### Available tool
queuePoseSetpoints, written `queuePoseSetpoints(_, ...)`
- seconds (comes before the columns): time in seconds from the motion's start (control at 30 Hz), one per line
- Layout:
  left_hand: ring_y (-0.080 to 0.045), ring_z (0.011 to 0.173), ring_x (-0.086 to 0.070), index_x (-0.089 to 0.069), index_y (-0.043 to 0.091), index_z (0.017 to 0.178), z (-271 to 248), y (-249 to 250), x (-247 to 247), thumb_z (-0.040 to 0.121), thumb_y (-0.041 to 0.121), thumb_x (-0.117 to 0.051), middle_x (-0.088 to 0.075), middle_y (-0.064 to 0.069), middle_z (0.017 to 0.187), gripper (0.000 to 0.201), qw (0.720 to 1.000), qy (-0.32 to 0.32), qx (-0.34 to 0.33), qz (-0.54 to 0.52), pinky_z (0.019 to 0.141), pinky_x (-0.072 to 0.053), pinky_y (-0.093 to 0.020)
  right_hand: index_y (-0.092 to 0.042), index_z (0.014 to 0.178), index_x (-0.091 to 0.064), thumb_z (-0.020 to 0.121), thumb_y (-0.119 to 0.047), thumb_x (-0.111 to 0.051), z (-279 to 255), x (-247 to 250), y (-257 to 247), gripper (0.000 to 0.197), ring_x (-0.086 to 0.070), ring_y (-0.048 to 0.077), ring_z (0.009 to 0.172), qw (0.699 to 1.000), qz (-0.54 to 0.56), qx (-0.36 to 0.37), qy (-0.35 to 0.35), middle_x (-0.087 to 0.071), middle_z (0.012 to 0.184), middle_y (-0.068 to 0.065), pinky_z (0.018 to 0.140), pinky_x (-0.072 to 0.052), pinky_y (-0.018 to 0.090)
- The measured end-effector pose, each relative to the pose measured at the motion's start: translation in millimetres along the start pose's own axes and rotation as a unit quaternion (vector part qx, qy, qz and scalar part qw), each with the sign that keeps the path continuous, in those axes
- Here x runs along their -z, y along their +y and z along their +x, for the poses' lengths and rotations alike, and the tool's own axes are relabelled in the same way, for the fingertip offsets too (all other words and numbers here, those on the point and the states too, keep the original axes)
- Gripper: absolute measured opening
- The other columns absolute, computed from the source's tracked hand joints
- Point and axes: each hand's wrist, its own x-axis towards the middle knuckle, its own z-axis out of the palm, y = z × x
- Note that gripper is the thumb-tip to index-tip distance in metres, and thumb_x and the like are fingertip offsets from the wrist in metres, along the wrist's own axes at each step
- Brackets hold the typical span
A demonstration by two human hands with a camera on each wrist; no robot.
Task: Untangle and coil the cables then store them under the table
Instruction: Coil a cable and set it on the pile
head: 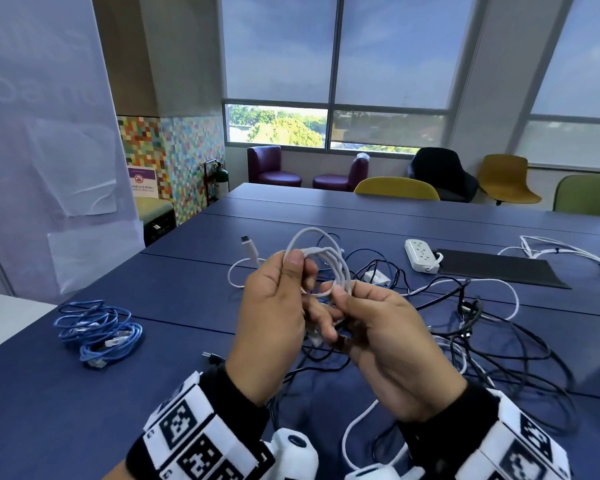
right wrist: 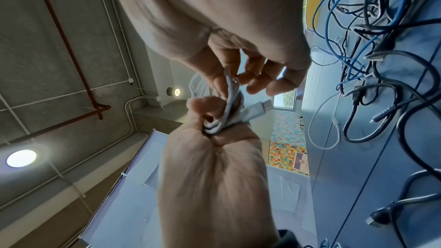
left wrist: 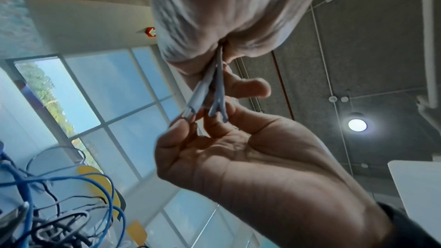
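From the head view, the left hand [head: 274, 313] pinches the top of a small white cable [head: 321, 258] coil between thumb and fingers, while the right hand [head: 381, 337] curls round the lower side of the loops; both hold it in the air above the blue table [head: 84, 410], with a tangle of black, white and blue cables [head: 465, 323] lying beneath and a finished blue coil [head: 99, 329] set well apart at the left. To finish this step well, the person should probably keep the loops even and bind the free end round them so they cannot spring open. In the left wrist view, the strands [left wrist: 214, 90] run bunched between the two hands, the left fingers curled to a narrow pinch on them. In the right wrist view, the right thumb and fingers clamp the gathered loops [right wrist: 229, 112], with the plug end [right wrist: 257, 108] sticking out beside them; that loose end likely needs tucking before the coil goes under the table.
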Motion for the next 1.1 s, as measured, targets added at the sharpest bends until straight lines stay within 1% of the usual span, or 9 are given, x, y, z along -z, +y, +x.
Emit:
queuePoseSetpoints(0.17, -0.023, 0.031, -0.048, -0.05, -0.002, 0.086, -1, -1, -2, 0.104, 0.024, -0.035, -0.047, -0.016, 0.039, 0.034, 0.999, -0.001, 0.001, 0.034, 0.039, -0.044, -0.019, -0.01, 0.076, -0.057, 0.087, -0.016, -0.05, -5, 0, -7, 0.015, -0.048, 0.013, 0.05, 0.998, 0.052, -0.013, -0.026, -0.047, 0.056, 0.007, 0.067, -0.04, 0.034)
queuePoseSetpoints(0.23, -0.02, 0.029, -0.046, -0.051, 0.002, 0.083, -1, -1, -2, 0.103, 0.024, -0.037, -0.048, -0.016, 0.047, 0.033, 0.999, -0.005, -0.007, 0.036, 0.038, -0.043, -0.021, -0.014, 0.07, -0.057, 0.086, -0.023, -0.055, -6, -2, -8, 0.018, -0.046, 0.016, 0.053, 0.998, 0.032, -0.016, -0.049, -0.045, 0.055, 0.008, 0.068, -0.04, 0.035)
queuePoseSetpoints(0.33, -0.016, 0.028, -0.039, -0.052, 0.007, 0.078, 1, -3, -1, 0.102, 0.024, -0.038, -0.047, -0.018, 0.059, 0.033, 0.998, -0.014, -0.025, 0.05, 0.036, -0.036, -0.021, -0.012, 0.071, -0.058, 0.093, -0.014, -0.056, -5, -3, -6, 0.022, -0.047, 0.017, 0.057, 0.997, -0.054, 0.012, -0.051, -0.052, 0.058, 0.008, 0.065, -0.039, 0.031)
queuePoseSetpoints(0.53, -0.002, 0.036, -0.035, -0.052, 0.008, 0.075, 8, -8, 4, 0.102, 0.021, -0.039, -0.045, 0.006, 0.056, 0.033, 0.991, -0.014, -0.061, 0.116, 0.039, -0.031, -0.013, 0.001, 0.085, -0.056, 0.095, -0.004, -0.056, -2, -1, 1, 0.011, -0.061, 0.012, 0.056, 0.985, -0.159, 0.062, 0.015, -0.058, 0.067, 0.006, 0.052, -0.05, 0.022)
queuePoseSetpoints(0.63, -0.003, 0.035, -0.035, -0.051, 0.009, 0.077, 7, -10, 5, 0.098, 0.029, -0.039, -0.041, 0.008, 0.046, 0.031, 0.988, -0.025, -0.076, 0.128, 0.04, -0.035, -0.02, -0.009, 0.075, -0.062, 0.095, -0.007, -0.055, -1, 0, 5, 0.022, -0.056, 0.016, 0.066, 0.976, -0.194, 0.095, 0.025, -0.06, 0.065, 0.001, 0.063, -0.048, 0.027)
queuePoseSetpoints(0.73, -0.004, 0.035, -0.036, -0.053, 0.013, 0.078, 5, -10, 5, 0.097, 0.034, -0.04, -0.042, 0.01, 0.044, 0.032, 0.982, -0.01, -0.106, 0.156, 0.041, -0.033, -0.018, -0.006, 0.072, -0.064, 0.094, -0.003, -0.056, -1, 1, 6, 0.023, -0.056, 0.012, 0.067, 0.976, -0.181, 0.12, 0.022, -0.064, 0.066, 0.001, 0.07, -0.047, 0.029)
queuePoseSetpoints(0.9, -0.016, 0.053, -0.047, -0.052, 0.024, 0.077, 4, -18, 6, 0.098, 0.036, -0.038, -0.048, 0.007, 0.062, 0.027, 0.925, 0.054, -0.235, 0.295, 0.051, -0.043, -0.038, 0.001, 0.085, -0.07, 0.09, 0.003, -0.06, -2, -2, 5, 0.012, -0.057, 0.013, 0.067, 0.972, -0.179, 0.152, 0.028, -0.066, 0.07, 0.008, 0.069, -0.048, 0.028)
queuePoseSetpoints(0.97, -0.015, 0.065, -0.052, -0.054, 0.018, 0.08, -1, -17, 4, 0.091, 0.025, -0.037, -0.051, 0.005, 0.075, 0.022, 0.897, 0.056, -0.279, 0.337, 0.059, -0.045, -0.032, -0.002, 0.087, -0.072, 0.089, 0.003, -0.062, -3, -3, 2, 0.011, -0.056, 0.011, 0.066, 0.968, -0.183, 0.167, 0.034, -0.067, 0.07, 0.009, 0.065, -0.047, 0.026)
queuePoseSetpoints(1.1, -0.019, 0.081, -0.044, -0.053, 0.023, 0.08, 3, -16, 11, 0.087, 0.018, -0.037, -0.052, 0.017, 0.079, 0.018, 0.831, 0.095, -0.294, 0.462, 0.069, -0.028, -0.034, -0.023, 0.099, -0.069, 0.086, 0.003, -0.066, -7, -2, 0, 0.029, -0.057, 0.017, 0.067, 0.948, -0.228, 0.214, 0.064, -0.066, 0.071, 0.004, 0.067, -0.052, 0.041)
